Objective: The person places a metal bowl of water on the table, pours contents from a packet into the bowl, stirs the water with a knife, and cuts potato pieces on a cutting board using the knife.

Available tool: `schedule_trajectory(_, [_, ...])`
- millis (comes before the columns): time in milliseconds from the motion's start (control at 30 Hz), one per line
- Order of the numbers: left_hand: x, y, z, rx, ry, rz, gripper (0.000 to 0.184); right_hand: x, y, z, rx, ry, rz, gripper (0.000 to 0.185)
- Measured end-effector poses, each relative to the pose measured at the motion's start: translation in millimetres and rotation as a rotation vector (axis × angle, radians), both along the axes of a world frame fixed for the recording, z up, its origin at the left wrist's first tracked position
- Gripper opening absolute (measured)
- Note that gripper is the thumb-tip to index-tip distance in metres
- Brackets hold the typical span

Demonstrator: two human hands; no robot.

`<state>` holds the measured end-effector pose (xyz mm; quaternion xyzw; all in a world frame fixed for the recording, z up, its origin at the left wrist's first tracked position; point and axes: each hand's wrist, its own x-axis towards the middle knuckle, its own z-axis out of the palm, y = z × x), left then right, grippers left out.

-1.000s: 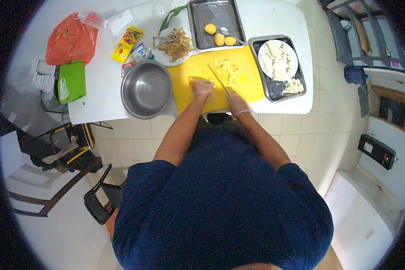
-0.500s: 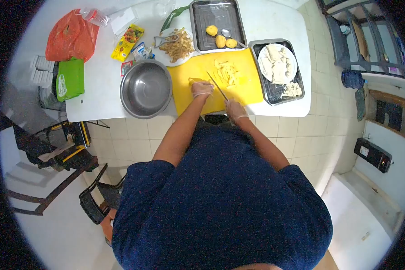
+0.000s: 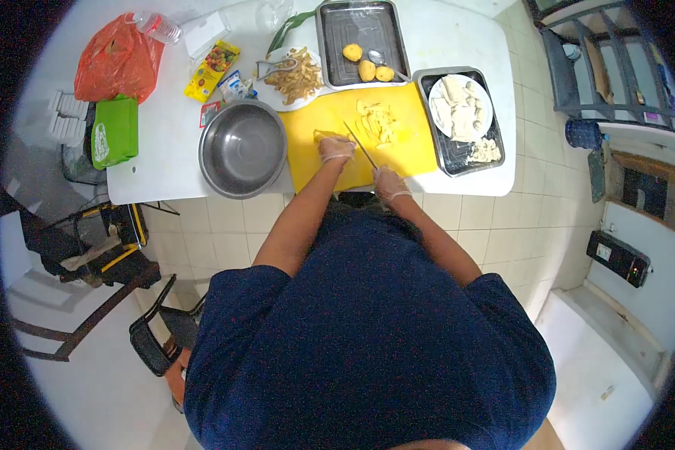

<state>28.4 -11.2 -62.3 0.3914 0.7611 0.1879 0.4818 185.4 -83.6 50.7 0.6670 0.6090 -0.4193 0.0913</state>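
My right hand (image 3: 389, 184), in a clear plastic glove, is closed around the handle of a knife (image 3: 361, 143). Its blade points up and left over the yellow cutting board (image 3: 304, 165), close to my left hand. Also gloved, my left hand (image 3: 337, 148) rests on the board with curled fingers, closed on what looks like a piece of potato, mostly hidden under them. Cut potato strips (image 3: 376, 122) lie in a loose pile beyond the blade. Left of the board stands a large steel bowl (image 3: 243, 150) with nothing visible inside.
A dark tray (image 3: 334, 45) holds peeled potatoes (image 3: 367, 70) and a spoon (image 3: 377, 57). Peelings (image 3: 301, 79) and a peeler (image 3: 277, 67) share a plate. At right, another tray (image 3: 448, 161) carries a plate of pale pieces (image 3: 457, 109). A person's arm (image 3: 176, 379) shows at lower left.
The whole view has shifted very slightly. Both hands and the knife keep nearly the same place on the board.
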Motion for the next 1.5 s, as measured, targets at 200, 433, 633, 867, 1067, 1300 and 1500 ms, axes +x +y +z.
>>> schedule_trajectory(200, [1.2, 2.5, -4.2, -0.043, 0.045, 0.012, 0.020, -6.4, 6.2, -0.5, -0.035, -0.037, 0.046, 0.026])
schedule_trajectory(433, [2.1, 0.7, 17.0, -0.029, 0.109, -0.065, 0.024, -8.3, -4.6, 7.1, -0.035, -0.066, -0.034, 0.027])
schedule_trajectory(633, [2.8, 4.8, 33.6, -0.065, 0.083, -0.045, 0.018, -6.7, -18.0, -39.9, -0.077, -0.043, -0.182, 0.034])
schedule_trajectory(867, [1.2, 0.5, 8.2, -0.005, 0.055, -0.001, 0.018, -7.2, -15.9, -53.3, 0.270, 0.145, 0.038, 0.037])
schedule_trajectory(1067, [3.9, 10.5, 19.3, -0.004, 0.213, -0.144, 0.018, -21.7, 0.1, -73.5, 0.078, 0.017, -0.224, 0.033])
schedule_trajectory(1300, [-11.1, -4.4, -45.6, 0.115, -0.081, -0.078, 0.031, 3.9, -38.7, -66.8, 0.057, -0.011, -0.005, 0.027])
schedule_trajectory(1500, [-1.6, 14.7, -4.7, 0.077, 0.221, -0.326, 0.026, -0.7, -19.5, -0.1, -0.016, -0.119, -0.138, 0.030])
